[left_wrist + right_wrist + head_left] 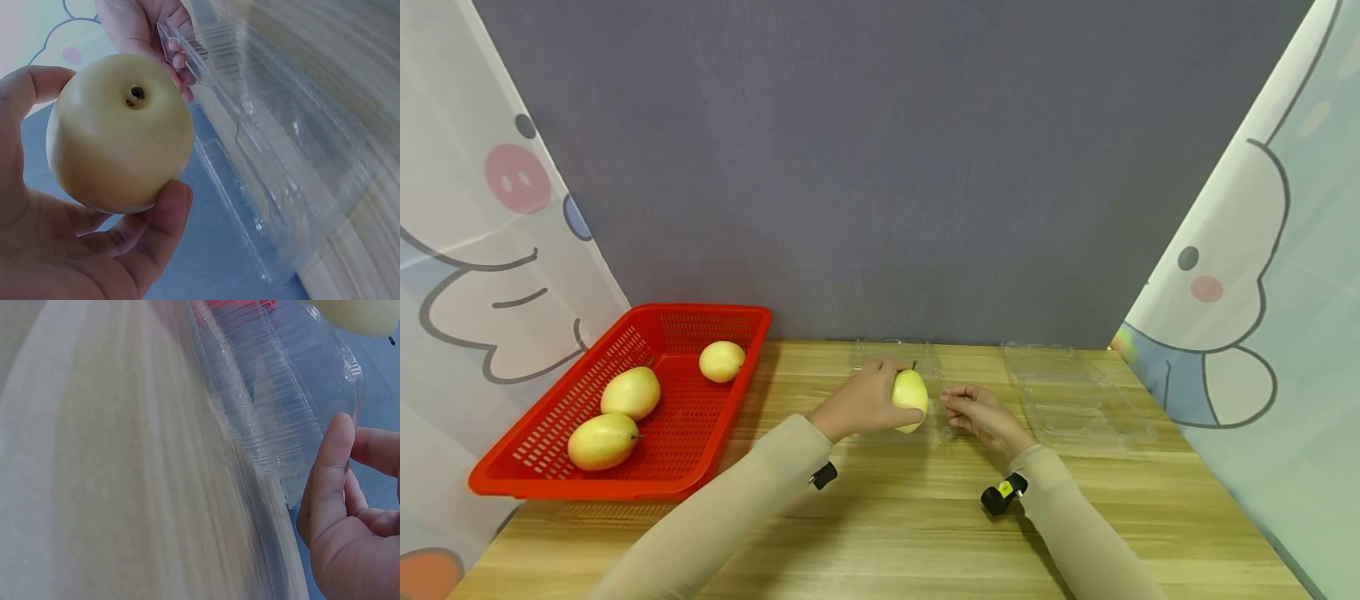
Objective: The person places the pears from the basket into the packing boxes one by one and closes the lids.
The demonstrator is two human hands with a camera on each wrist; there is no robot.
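A yellow pear [910,398] is gripped by my left hand [867,402], thumb on one side and fingers on the other. In the left wrist view the dark dimpled end of the pear [122,134] faces the camera. Under and beside it is a clear plastic box [275,131], which looks uncovered on the side toward the pear. My right hand [985,417] pinches the rim of that box between thumb and fingers at its right side. The right wrist view shows the thumb lying along the ribbed wall of the box [275,394].
At the left stands a red slotted basket [587,488] holding three more yellow pears, one of them the pear [722,362] near its far right corner. A second clear plastic box [1067,392] sits on the wooden table [880,533] at the right. A grey panel [880,167] rises behind.
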